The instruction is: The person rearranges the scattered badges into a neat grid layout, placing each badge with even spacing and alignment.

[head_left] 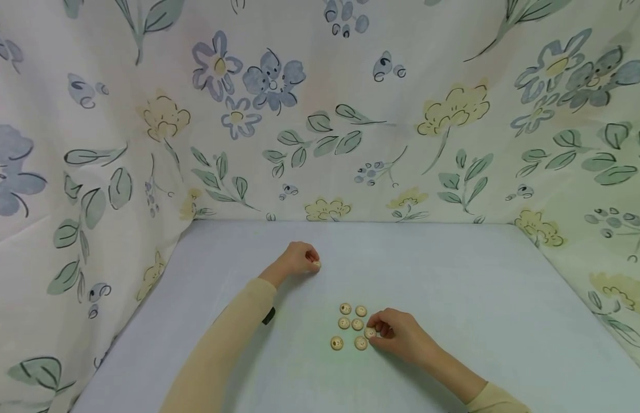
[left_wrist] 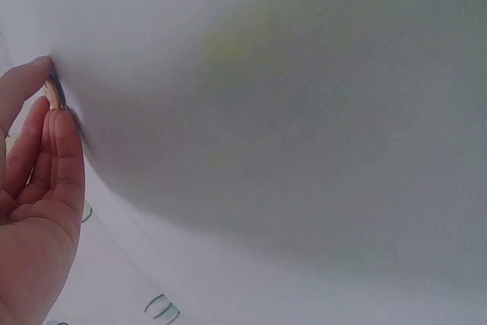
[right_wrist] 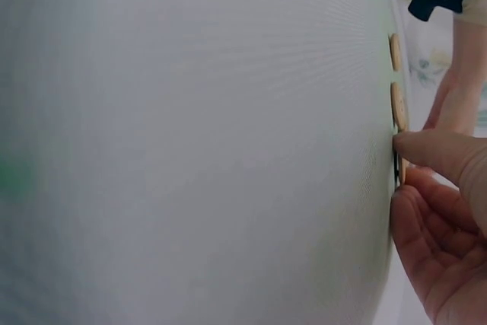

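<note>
My left hand (head_left: pixel 299 259) reaches over the table's far half and pinches a small round wooden disc (head_left: pixel 317 264) between thumb and fingertips. In the left wrist view that disc (left_wrist: pixel 52 93) shows edge-on, with a dark side next to the pale wood. Nearer to me, my right hand (head_left: pixel 400 334) pinches another wooden disc (head_left: pixel 370 332) at the right side of a loose group. Several discs with dark printed marks, such as this one (head_left: pixel 345 308), lie flat there. The right wrist view shows the thumb and fingers on the held disc's edges (right_wrist: pixel 403 169), low at the tabletop.
A pale tabletop (head_left: pixel 454 275) spreads under both hands. Floral cloth (head_left: pixel 320 143) hangs behind it and along both sides. A dark strap piece (head_left: pixel 269 315) shows by the left forearm, whose sleeve (head_left: pixel 222 344) crosses the left part of the table.
</note>
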Tool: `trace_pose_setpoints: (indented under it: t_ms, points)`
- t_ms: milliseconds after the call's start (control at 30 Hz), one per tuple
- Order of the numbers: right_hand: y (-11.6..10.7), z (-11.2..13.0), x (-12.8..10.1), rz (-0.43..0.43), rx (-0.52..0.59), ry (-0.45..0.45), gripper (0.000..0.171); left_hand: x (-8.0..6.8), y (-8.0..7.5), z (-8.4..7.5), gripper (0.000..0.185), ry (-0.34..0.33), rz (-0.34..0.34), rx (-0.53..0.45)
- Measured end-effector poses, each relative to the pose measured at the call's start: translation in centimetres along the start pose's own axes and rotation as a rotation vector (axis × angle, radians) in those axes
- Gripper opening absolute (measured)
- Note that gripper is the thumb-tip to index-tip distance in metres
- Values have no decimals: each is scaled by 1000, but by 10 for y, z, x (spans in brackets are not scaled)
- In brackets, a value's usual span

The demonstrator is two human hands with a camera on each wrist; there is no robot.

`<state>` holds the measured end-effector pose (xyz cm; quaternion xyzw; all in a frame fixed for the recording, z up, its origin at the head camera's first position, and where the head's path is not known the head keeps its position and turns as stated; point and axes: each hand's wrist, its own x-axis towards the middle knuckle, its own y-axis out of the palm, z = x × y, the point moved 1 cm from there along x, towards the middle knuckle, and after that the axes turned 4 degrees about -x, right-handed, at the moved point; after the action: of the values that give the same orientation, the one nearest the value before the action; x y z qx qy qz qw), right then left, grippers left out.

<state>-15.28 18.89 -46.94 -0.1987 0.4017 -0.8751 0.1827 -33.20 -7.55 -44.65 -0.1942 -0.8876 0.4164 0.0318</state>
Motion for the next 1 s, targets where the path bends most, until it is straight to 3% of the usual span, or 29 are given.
trace_pose_setpoints:
  t_ms: [300,1000]
  points:
    - [-2,3,0,-8,-7,9,19,-2,-2,-1,20,-44,3,-31]
    - [-2,4,0,4,15,29,19,-2,3,5,23,-28,-15,-44]
